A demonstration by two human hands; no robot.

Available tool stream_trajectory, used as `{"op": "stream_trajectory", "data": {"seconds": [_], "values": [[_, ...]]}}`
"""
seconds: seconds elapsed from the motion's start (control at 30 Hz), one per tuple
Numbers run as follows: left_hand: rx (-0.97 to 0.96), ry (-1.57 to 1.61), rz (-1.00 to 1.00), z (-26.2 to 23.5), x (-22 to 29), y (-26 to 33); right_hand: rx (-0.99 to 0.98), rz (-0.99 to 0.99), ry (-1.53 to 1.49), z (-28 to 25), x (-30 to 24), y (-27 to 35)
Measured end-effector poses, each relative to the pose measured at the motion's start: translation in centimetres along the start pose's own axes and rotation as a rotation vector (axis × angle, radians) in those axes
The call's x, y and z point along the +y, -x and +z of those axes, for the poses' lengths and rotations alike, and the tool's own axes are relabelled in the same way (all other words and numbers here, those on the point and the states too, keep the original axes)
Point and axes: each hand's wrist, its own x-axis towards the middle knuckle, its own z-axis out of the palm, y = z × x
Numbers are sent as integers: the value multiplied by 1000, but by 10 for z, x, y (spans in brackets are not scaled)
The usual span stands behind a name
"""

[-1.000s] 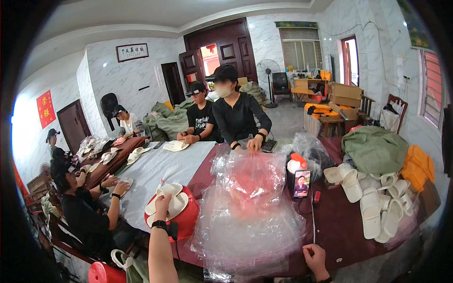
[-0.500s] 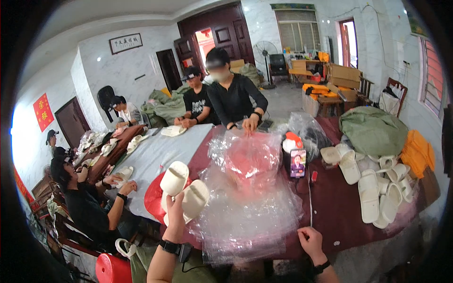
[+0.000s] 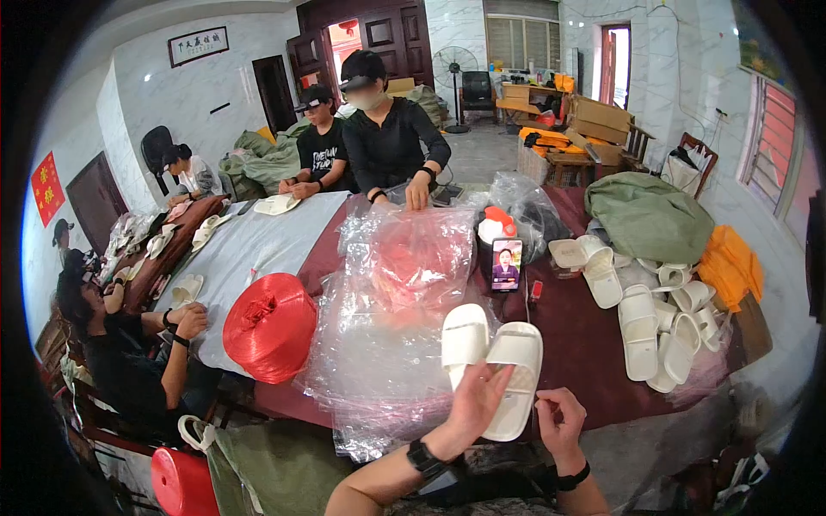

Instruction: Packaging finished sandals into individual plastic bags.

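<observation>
A pair of white slippers [image 3: 521, 353] is gripped side by side in my left hand [image 3: 478, 401], soles toward the table and toes pointing away from me. They are over the near right corner of a stack of clear plastic bags [image 3: 370, 378]. My right hand [image 3: 561, 423] is close by the right slipper's edge, fingers curled and pinched together; whatever they may hold is too small to make out. A large roll of red plastic twine [image 3: 270, 327] sits left of the bags. Across the table, a co-worker's hand [image 3: 419, 189] rests at the bags' far edge.
Beyond the bags a lit phone [image 3: 507, 264] stands upright. Loose white slippers [image 3: 638, 331] are piled at the right, before a green sack [image 3: 650, 217] and orange cloth [image 3: 730, 267]. A red stool [image 3: 183, 482] stands at lower left. Other people handle slippers along the left tables.
My left hand has carried the slippers rightward, from over the red roll to the bags' right side. My right hand is now beside them. The view has shifted, and the red roll is uncovered.
</observation>
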Motion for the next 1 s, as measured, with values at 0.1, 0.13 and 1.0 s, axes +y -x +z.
{"op": "stream_trajectory", "data": {"seconds": [0.1,0.13,1.0], "values": [[-62,8,-8,-11,-23,-12,-101,93,86,4,-8,-5],[43,-154,-122,-17,-25,-12,-147,66,133,10,-4,-5],[305,-1377,553,-68,309,-164,-226,166,780,76,94,4]]}}
